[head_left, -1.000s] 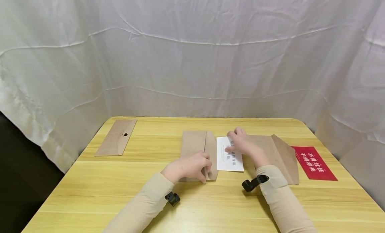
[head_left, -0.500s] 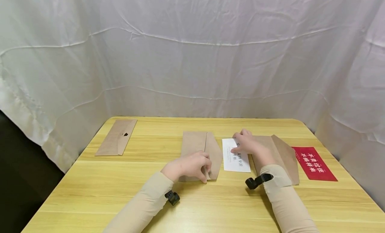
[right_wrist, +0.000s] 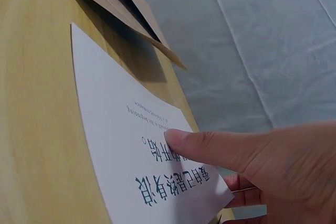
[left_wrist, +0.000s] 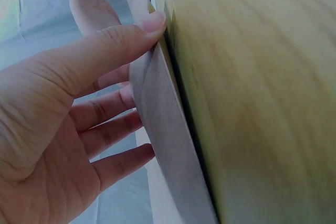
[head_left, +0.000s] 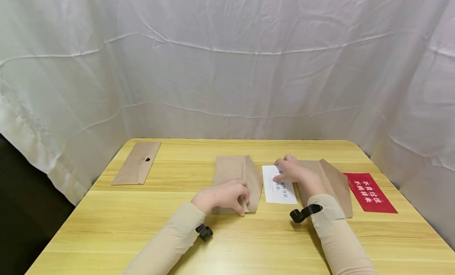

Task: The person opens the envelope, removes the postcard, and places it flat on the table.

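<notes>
Two pinching grips are seen at the wood-grain table (head_left: 142, 235). By the left hand (head_left: 225, 194), the near edge of the middle envelope (head_left: 227, 168) is grasped: in the left wrist view, the thumb is set against the paper edge, and the other fingers are spread along the envelope's face. The pocket of this brown paper envelope is seen to gape in the right wrist view, and its pointed flap is opened out to the right.

By the right hand (head_left: 295, 172), the white card (head_left: 271, 196) is pinched at its far edge, with the thumb laid on the printed face; the fingers below are partly hidden. The card, printed with dark Chinese characters and small English lines, is held between two envelopes, just beside the flap's tip.

The right envelope (head_left: 328, 176) is partly covered by the right hand and wrist, its flap spread towards the red card (head_left: 371, 193), which is lettered in white characters. At the far left, the closed envelope (head_left: 135, 164) is marked by a small dark spot. The table is backed by a white curtain (head_left: 231, 73).
</notes>
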{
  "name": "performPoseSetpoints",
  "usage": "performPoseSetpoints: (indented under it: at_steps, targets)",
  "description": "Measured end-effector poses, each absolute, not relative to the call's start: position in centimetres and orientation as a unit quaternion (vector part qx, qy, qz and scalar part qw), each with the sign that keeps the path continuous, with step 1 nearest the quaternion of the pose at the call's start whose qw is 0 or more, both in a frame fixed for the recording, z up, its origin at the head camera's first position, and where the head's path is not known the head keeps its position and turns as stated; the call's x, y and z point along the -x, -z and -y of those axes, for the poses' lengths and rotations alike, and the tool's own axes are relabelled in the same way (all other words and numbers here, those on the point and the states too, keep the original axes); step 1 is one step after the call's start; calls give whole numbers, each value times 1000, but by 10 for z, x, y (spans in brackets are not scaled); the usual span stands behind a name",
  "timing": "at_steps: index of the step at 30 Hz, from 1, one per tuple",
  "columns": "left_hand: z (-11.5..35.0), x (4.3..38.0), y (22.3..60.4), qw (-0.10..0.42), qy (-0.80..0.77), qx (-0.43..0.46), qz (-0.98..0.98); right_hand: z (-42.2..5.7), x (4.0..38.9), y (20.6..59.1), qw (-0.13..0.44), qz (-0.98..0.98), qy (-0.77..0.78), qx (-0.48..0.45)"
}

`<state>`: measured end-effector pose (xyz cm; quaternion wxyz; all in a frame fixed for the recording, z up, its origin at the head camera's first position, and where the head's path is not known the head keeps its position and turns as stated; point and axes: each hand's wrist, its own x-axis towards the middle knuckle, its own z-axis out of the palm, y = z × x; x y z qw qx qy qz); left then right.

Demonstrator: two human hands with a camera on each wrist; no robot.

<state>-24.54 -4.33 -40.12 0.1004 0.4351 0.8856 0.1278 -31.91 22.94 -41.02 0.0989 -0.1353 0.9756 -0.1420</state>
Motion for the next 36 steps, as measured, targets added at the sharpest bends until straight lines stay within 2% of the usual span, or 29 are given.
performPoseSetpoints:
  at_steps: [7,26,36]
  targets:
    - [45,247,403,117,-143,-440,-879,-226,318,409,110,-974,138,140]
    - [45,247,404,121,-142,-447,-875,-224,311,403,115,-971,158,136]
    - [48,246,400,113,-151,-448,-874,-220,311,399,87,-974,142,157]
